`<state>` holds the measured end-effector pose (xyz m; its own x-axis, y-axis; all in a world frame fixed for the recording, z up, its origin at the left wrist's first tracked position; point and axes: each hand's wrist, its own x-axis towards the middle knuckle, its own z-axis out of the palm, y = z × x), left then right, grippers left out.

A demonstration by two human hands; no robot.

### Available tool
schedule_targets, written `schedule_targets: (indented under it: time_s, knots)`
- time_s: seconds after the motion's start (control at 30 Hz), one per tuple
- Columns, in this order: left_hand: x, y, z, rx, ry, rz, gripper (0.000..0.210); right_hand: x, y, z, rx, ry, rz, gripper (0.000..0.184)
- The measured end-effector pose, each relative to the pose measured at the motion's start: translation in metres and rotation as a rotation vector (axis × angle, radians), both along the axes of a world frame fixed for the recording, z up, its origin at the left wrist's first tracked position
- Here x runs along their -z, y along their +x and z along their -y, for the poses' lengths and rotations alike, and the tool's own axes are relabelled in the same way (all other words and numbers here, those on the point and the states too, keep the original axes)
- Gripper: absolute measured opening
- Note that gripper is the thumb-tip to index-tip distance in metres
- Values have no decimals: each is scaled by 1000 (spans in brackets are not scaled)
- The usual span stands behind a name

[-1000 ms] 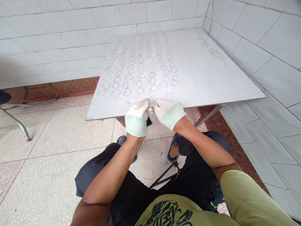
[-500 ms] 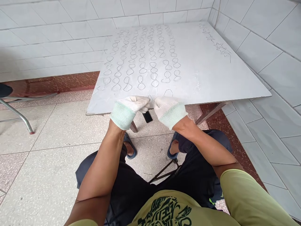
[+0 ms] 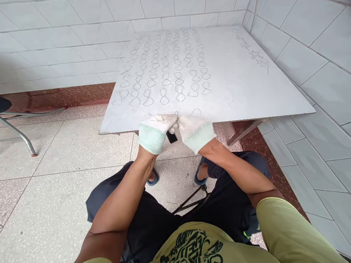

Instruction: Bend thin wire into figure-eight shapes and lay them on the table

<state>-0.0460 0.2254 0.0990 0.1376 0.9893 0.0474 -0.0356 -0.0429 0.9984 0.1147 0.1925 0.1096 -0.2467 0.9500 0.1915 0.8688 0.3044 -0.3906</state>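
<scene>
My left hand [image 3: 161, 126], in a white glove with a pale green cuff, pinches a thin dark wire [image 3: 176, 113] at the front edge of the table. My right hand [image 3: 192, 128], gloved alike, is closed on the same wire, and the fingertips of both hands nearly meet. A small loop of the wire shows above the fingers; its rest is hidden. Just past my right hand, a curved bit of wire [image 3: 196, 110] stands out over the tabletop. Rows of wire figure-eights [image 3: 180, 93] lie flat beyond my hands.
The white tabletop [image 3: 241, 98] meets tiled walls at the back and right. Star-shaped wires [image 3: 257, 57] lie near its right edge. A dark phone-like object [image 3: 172, 137] shows below the front edge. A metal chair leg [image 3: 22, 133] stands at left.
My left hand has moved right, closing the gap to my right hand, and the wire loop between them looks narrower. My right hand has shifted slightly left.
</scene>
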Motion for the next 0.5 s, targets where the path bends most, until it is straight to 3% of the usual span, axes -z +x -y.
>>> schedule_targets:
  time_s: [0.13,0.3,0.5]
  knots:
    - [-2,-12,-9,13,-38,-51,37,-2,4,-6,-23,-26,30,44]
    - [-2,-22,-19,34,-115,14,51,-9,4,-2,-86,47,88,45]
    - [0,-23,-22,30,-115,24,41,-7,3,0,-123,164,184,49]
